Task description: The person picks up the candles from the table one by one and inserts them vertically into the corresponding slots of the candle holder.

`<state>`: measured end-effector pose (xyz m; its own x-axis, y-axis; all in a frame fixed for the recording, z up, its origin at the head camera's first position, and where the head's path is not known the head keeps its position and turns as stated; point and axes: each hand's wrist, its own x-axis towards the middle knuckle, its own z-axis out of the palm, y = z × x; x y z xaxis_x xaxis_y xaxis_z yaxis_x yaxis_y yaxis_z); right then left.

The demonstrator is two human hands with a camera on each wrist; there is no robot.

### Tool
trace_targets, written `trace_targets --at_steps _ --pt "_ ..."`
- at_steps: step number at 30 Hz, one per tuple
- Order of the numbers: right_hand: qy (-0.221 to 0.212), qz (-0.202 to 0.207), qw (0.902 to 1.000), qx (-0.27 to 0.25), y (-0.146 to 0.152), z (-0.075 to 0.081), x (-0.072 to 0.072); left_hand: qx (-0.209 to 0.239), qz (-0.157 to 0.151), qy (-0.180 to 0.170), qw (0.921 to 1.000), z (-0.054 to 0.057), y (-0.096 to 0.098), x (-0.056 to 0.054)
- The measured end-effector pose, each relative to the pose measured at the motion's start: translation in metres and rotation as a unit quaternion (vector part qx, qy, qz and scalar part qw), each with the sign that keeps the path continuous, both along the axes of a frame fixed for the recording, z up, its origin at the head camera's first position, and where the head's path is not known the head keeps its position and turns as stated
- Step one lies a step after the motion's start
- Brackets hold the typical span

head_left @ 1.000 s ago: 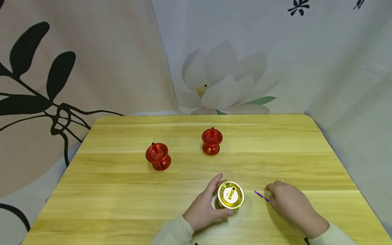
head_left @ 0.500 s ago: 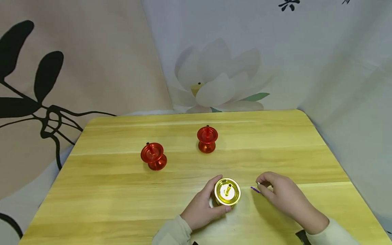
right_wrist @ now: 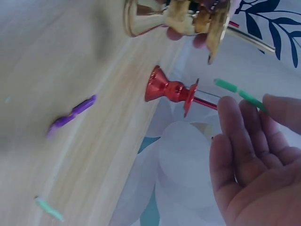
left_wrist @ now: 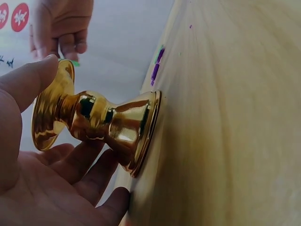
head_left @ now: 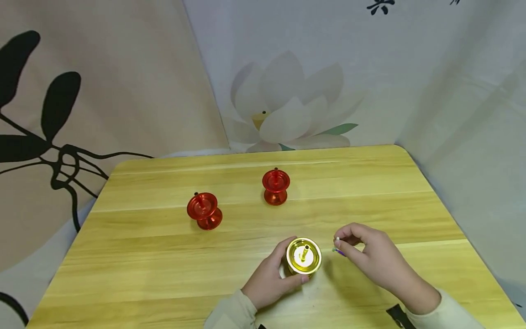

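At the far left, a dark plant print (head_left: 61, 105) on the cloth (head_left: 139, 82) was cut off by the head view's edge. Next, on the bench (head_left: 144, 265), stood a red holder (head_left: 204, 208), its cup hiding much of its stem. The person's left hand (head_left: 271, 276) was clamped round a gold holder (head_left: 304, 257) near the front of the bench; from above, the cup covered most of the stem, which the left wrist view showed from the side, with the thumb at the rim. Whether the base touched the bench could not be told. Behind stood a second red holder (head_left: 276, 186), upright.

To the right lay a purple stick (head_left: 339, 252), partly covered by the right hand (head_left: 376, 258). That hand, apart from the other, pinched a green stick (right_wrist: 240, 94), hard to make out from the head but plain from the right wrist, save the end behind the thumb. A green piece (right_wrist: 48, 208), blurred, lay near the purple one. Both sleeves (head_left: 232, 310) ran out of frame, and a black strap (head_left: 399, 315) showed only in part.
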<state>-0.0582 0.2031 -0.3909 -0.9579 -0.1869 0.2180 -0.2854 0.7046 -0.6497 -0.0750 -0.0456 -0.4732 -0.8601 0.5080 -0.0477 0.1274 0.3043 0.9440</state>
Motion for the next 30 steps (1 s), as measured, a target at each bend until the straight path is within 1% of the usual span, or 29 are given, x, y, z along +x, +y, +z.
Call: trace_targets --at_steps 4,8,14,23,30 --pt "0.019 0.000 0.9998 -0.005 -0.005 0.004 0.001 0.008 -0.007 0.012 0.9999 -0.001 0.000 0.000" --pt "0.031 0.003 0.9994 -0.017 -0.010 0.007 0.001 0.010 -0.015 0.006 0.9998 -0.001 -0.001 0.000" --pt "0.057 0.020 0.9976 -0.032 -0.017 0.011 0.002 0.005 -0.019 -0.003 0.9998 -0.002 -0.001 0.001" --pt "0.053 0.008 0.9982 -0.028 -0.027 0.018 0.001 0.007 -0.022 -0.004 0.9997 -0.003 -0.002 0.000" --pt "0.071 0.023 0.9969 -0.025 -0.033 0.021 0.000 0.013 -0.025 0.002 0.9996 -0.003 -0.002 0.000"
